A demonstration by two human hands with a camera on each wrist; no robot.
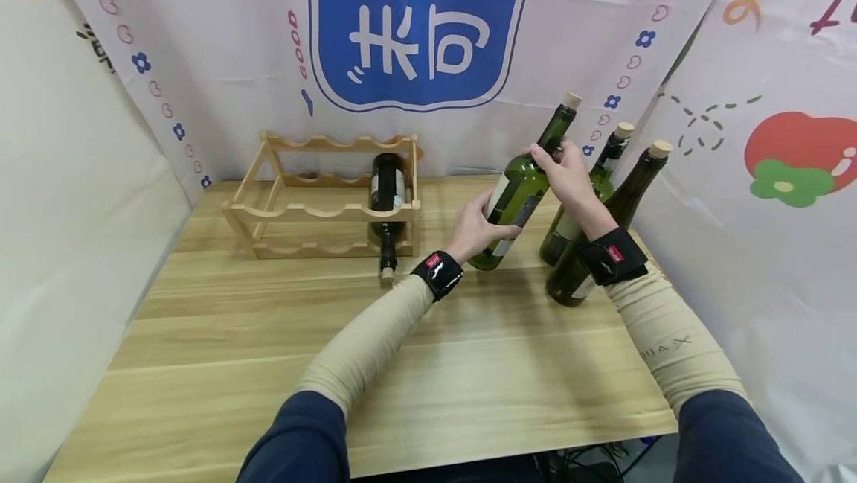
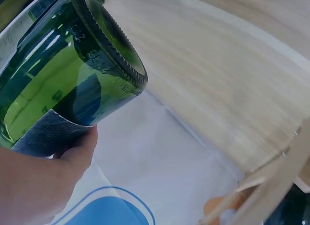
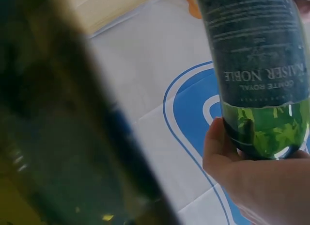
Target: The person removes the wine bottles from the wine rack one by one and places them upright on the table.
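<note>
A green wine bottle [image 1: 525, 189] with a cork is held tilted above the table, its neck leaning to the right. My left hand [image 1: 477, 231] grips it low on the body, over the label; the left wrist view shows the thumb [image 2: 83, 150] near the bottle's ribbed base. Around the shoulder and neck, my right hand [image 1: 567, 176] curls its fingers. Beyond the right wrist stand a green corked bottle [image 1: 561, 234] and a darker corked bottle [image 1: 629, 189], both upright. In the right wrist view, a dark blurred bottle [image 3: 72, 137] fills the left side.
A wooden wine rack [image 1: 321, 211] stands at the back left of the table [image 1: 281, 349]. One dark bottle [image 1: 387, 185] lies in its rightmost slot, corked neck toward the front. Printed cloth [image 1: 228, 44] hangs behind, and white cloth walls flank both sides.
</note>
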